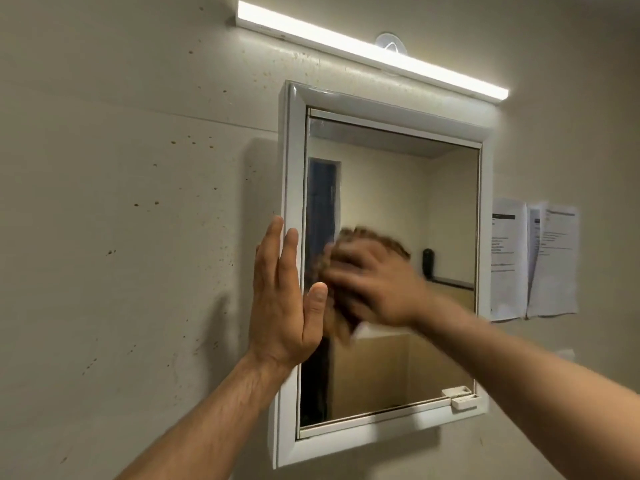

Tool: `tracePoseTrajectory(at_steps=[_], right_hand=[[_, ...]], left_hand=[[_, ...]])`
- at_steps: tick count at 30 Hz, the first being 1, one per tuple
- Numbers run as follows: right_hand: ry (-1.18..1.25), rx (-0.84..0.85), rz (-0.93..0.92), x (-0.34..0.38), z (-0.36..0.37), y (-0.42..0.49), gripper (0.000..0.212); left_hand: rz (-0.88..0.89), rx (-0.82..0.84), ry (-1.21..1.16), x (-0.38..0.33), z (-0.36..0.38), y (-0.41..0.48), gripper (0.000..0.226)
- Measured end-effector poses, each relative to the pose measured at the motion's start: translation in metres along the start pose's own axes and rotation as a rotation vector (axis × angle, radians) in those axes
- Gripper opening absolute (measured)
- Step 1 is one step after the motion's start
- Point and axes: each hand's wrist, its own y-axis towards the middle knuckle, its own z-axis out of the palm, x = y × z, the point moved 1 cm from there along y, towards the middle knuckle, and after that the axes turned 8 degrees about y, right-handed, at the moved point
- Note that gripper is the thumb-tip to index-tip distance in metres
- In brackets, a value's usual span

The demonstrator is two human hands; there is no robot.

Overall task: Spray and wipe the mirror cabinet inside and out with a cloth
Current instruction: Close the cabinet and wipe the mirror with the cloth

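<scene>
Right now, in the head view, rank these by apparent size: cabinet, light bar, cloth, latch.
1. cabinet
2. light bar
3. cloth, blurred and partly hidden by the right hand
4. latch

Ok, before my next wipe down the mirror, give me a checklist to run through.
1. Grip on the cloth by the right hand: ok.
2. Bracing by the left hand, flat on the cabinet frame: ok.
3. Is the mirror door shut in its frame: ok.
4. Glass wet with spray: cannot tell, the wiping spot is blurred.
5. Are the papers on the wall apart from the cloth: ok.
6. Inside of the cabinet wiped: cannot tell, the door hides it.
</scene>
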Motion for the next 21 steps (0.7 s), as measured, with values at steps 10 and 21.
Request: tracePoseTrajectory(at_steps=[10,21], right_hand=[[-0.065,-0.141,0.103,-0.045,-0.019,0.085,0.07],[0.067,-0.349,1.415,-0.11,-0.05,0.065,0.077]], left_hand=[[0.018,0.079,0.174,0.004,0.002,0.004,0.07],[0.027,0.05,0.092,-0.003,0.006,0.052,0.072]])
